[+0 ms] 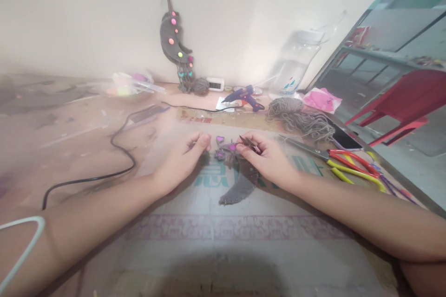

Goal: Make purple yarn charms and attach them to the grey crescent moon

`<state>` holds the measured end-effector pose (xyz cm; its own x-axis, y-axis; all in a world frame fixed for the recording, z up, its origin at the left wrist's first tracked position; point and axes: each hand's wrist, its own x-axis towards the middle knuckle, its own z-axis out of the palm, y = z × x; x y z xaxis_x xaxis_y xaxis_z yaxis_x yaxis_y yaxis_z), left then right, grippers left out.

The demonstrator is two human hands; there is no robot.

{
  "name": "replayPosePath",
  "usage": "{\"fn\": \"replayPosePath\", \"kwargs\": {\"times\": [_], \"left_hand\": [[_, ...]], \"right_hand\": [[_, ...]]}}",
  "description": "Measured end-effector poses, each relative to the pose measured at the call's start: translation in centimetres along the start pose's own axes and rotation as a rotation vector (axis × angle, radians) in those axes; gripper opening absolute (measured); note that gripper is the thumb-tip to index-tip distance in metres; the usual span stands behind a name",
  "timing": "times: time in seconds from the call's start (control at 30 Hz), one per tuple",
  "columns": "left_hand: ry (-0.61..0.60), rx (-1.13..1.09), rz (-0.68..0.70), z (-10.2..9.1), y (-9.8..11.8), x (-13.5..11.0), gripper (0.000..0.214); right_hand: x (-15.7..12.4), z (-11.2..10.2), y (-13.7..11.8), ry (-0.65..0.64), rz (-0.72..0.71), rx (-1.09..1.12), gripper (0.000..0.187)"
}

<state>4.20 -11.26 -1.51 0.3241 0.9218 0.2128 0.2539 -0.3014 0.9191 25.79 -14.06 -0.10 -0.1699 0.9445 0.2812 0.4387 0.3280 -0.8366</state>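
Observation:
A dark grey crescent moon point(240, 184) lies on the printed sheet, with grey yarn strands and purple hearts point(220, 139) at its upper end. My right hand point(263, 155) is over the crescent's upper part, its fingers closed on a small dark tool with pointed tips point(248, 143), possibly thread snips. Just left of the hearts, my left hand point(195, 152) is closed, thumb pressed to the fingers. Whatever it pinches, if anything, is too small to make out.
A decorated crescent point(169, 39) hangs on the wall. Behind the hands are a glue gun point(244, 97) with its black cord, grey yarn point(299, 118) and a water jug point(296, 62). Large scissors point(348, 163), a phone point(343, 133) and a pink packet point(322, 100) lie right.

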Motion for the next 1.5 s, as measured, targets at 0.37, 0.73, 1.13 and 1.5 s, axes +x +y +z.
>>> {"fn": "replayPosePath", "kwargs": {"times": [0.37, 0.73, 1.13, 1.5], "left_hand": [[-0.192, 0.078, 0.096, 0.4, 0.3, -0.2, 0.022], [-0.082, 0.106, 0.059, 0.2, 1.2, -0.4, 0.018], [-0.089, 0.268, 0.127, 0.2, 0.7, -0.5, 0.009], [-0.110, 0.305, 0.225, 0.2, 0.4, -0.6, 0.008]], "right_hand": [[-0.1, 0.2, 0.1, -0.071, -0.008, 0.023, 0.015], [-0.4, -0.6, 1.3, -0.024, -0.084, 0.028, 0.017], [-0.8, -2.1, 0.9, -0.018, -0.507, -0.520, 0.023], [-0.8, -1.6, 0.8, -0.057, -0.476, -0.580, 0.026]]}}
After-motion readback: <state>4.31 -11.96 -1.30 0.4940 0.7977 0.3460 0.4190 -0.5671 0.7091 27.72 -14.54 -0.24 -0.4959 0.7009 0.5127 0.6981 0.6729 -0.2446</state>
